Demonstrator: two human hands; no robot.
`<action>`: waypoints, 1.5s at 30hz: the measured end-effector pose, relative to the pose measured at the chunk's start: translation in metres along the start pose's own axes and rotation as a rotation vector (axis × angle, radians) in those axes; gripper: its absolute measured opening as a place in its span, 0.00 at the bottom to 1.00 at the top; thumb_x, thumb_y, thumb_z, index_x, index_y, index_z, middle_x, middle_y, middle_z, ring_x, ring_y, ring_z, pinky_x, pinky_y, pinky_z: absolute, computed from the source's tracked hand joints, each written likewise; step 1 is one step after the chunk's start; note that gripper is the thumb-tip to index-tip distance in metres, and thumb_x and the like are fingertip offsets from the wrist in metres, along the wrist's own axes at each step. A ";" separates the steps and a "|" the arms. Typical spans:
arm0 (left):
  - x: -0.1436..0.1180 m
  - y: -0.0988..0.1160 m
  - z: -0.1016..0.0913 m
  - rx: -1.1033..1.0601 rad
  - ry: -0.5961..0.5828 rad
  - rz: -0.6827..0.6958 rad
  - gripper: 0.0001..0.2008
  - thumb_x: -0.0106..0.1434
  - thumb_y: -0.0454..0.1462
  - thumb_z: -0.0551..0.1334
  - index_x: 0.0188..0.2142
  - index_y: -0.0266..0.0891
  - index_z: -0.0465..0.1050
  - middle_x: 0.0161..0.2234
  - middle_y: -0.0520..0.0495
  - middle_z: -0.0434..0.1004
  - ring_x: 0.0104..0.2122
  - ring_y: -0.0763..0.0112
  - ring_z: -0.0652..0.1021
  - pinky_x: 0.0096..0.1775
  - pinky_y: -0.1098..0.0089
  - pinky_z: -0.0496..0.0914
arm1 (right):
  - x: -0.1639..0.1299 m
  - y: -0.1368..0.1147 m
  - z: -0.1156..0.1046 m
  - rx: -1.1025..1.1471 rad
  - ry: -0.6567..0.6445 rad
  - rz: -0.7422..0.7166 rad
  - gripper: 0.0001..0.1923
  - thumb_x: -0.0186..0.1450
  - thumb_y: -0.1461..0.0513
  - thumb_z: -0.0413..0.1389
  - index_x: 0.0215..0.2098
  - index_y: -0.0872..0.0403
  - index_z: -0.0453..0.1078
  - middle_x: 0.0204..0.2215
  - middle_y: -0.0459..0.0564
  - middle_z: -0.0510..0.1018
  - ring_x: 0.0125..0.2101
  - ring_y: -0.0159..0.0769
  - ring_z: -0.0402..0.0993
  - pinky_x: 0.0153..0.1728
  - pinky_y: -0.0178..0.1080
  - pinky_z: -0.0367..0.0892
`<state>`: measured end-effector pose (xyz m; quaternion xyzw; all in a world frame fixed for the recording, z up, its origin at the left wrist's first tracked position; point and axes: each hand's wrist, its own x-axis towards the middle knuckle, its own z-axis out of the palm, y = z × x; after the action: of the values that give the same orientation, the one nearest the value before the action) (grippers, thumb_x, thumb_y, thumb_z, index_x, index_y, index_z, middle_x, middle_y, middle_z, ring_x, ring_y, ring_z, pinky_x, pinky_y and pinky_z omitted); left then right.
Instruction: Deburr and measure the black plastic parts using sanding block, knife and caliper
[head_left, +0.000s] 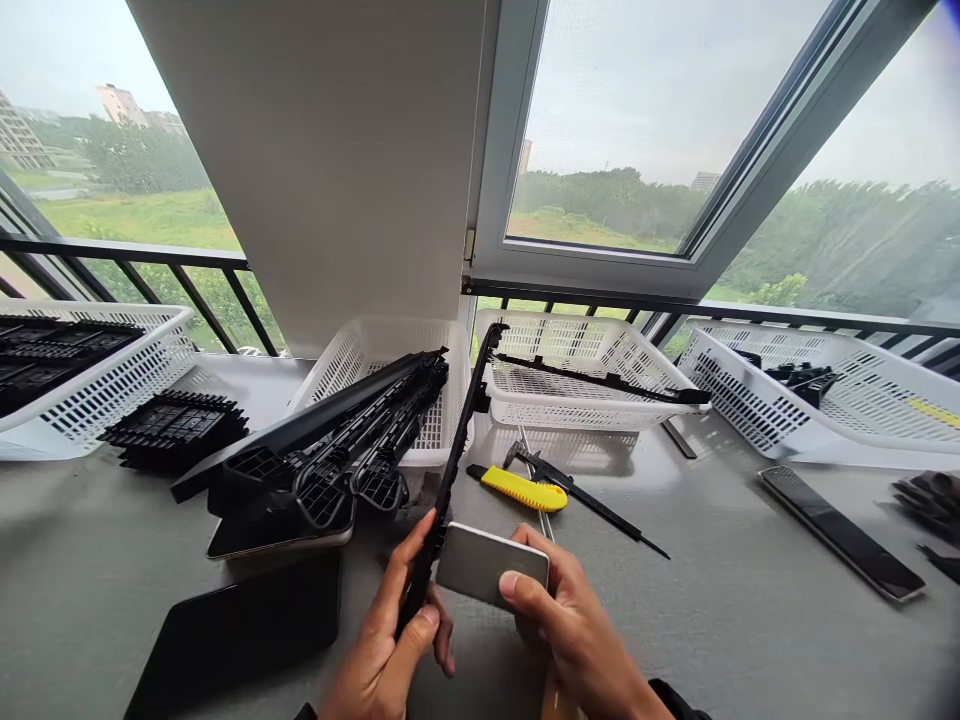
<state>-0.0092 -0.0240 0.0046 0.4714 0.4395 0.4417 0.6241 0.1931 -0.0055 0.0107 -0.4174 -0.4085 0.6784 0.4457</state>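
Observation:
My left hand (394, 635) grips the near end of a long black plastic strip (457, 450) that slants up and away toward the white baskets. My right hand (566, 625) holds a small grey rectangular block (487, 567) pressed against the strip's lower end, thumb on the block's front edge. Both hands are low in the middle of the grey table (735, 620).
Several white mesh baskets (592, 385) line the window side, some holding black parts. A pile of black plastic frames (337, 450) lies on a dark panel to the left. A yellow utility knife (521, 488), calipers, a thin black tool and a dark flat bar (840, 532) lie to the right.

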 end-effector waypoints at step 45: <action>0.010 0.004 0.002 -0.231 -0.130 -0.216 0.28 0.67 0.57 0.68 0.60 0.47 0.77 0.35 0.50 0.77 0.19 0.82 0.66 0.24 0.72 0.63 | 0.005 -0.007 0.002 0.013 0.015 0.068 0.29 0.62 0.40 0.68 0.32 0.51 0.60 0.22 0.34 0.59 0.19 0.21 0.46 0.18 0.28 0.45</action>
<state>-0.0053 -0.0139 0.0072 0.3740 0.3925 0.3886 0.7450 0.1919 0.0004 0.0166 -0.4331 -0.3863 0.6926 0.4284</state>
